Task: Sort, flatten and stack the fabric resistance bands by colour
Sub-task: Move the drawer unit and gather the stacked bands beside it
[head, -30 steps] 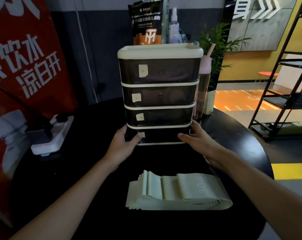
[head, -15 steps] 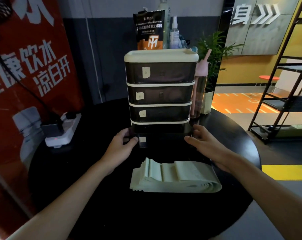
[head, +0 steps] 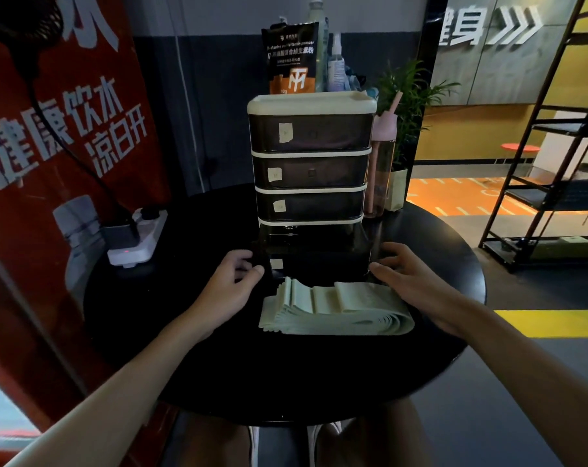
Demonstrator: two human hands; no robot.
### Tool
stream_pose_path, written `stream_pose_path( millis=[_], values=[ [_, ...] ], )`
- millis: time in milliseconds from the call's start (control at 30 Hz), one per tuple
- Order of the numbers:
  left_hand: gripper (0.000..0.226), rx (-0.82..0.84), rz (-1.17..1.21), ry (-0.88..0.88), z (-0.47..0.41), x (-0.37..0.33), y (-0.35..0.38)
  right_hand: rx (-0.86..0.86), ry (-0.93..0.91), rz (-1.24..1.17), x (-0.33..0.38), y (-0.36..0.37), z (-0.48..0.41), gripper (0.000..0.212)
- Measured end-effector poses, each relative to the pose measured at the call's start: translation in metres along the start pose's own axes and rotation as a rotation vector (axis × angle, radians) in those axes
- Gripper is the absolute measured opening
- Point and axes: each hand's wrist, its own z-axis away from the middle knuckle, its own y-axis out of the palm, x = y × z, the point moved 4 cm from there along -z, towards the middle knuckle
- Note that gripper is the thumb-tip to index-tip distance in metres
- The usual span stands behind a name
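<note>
One round black counter (head: 319, 382) fills mid-frame, with a four-drawer unit (head: 311, 129) standing at centre. The stack of pale green bands (head: 336, 315) lies flat just below the jutting bottom drawer (head: 319, 261). The left grip (head: 233, 278) and right grip (head: 405, 276) each clasp one of that drawer's front corners.

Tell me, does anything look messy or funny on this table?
Two small things. The bottom drawer sticks out of the drawer tower while the three above sit flush; the left hand and right hand hold its front corners. The stack of pale green bands is fanned at its left end, the ends stepped rather than squared.
</note>
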Motion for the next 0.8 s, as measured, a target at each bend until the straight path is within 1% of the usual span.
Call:
stream_pose_path(
  millis=[67,200,300,367,500,533,633,667,733,800],
  values=[
    [0.026,0.059,-0.001,0.007,0.010,-0.004,0.003,0.030,-0.017,0.040,-0.002,-0.003,0.010,0.044],
    [0.032,0.270,0.044,0.010,0.025,-0.022,0.018,0.132,-0.034,0.106,-0.004,-0.001,0.027,0.025],
    [0.030,0.348,-0.043,0.025,0.028,-0.025,0.028,0.149,-0.073,0.179,0.002,0.005,0.030,0.019],
    [0.029,0.371,-0.085,0.040,0.029,-0.025,0.031,0.138,-0.102,0.219,0.007,0.010,0.029,0.017],
    [0.024,0.394,-0.094,0.008,0.029,-0.025,0.033,0.136,-0.105,0.247,0.016,0.023,0.026,0.018],
    [0.027,0.404,-0.086,0.000,0.028,-0.026,0.033,0.121,-0.109,0.263,0.017,0.027,0.026,0.017],
    [0.059,0.415,-0.018,-0.025,0.029,-0.029,0.036,0.089,-0.132,0.333,0.021,0.039,0.025,0.017],
    [0.064,0.408,-0.022,-0.017,0.029,-0.030,0.037,0.076,-0.138,0.351,0.023,0.043,0.024,0.019],
    [0.055,0.366,-0.065,0.002,0.028,-0.030,0.041,0.043,-0.155,0.384,0.025,0.047,0.023,0.021],
    [0.037,0.299,-0.136,0.012,0.030,-0.031,0.043,0.032,-0.165,0.409,0.027,0.048,0.023,0.022]
  ],
)
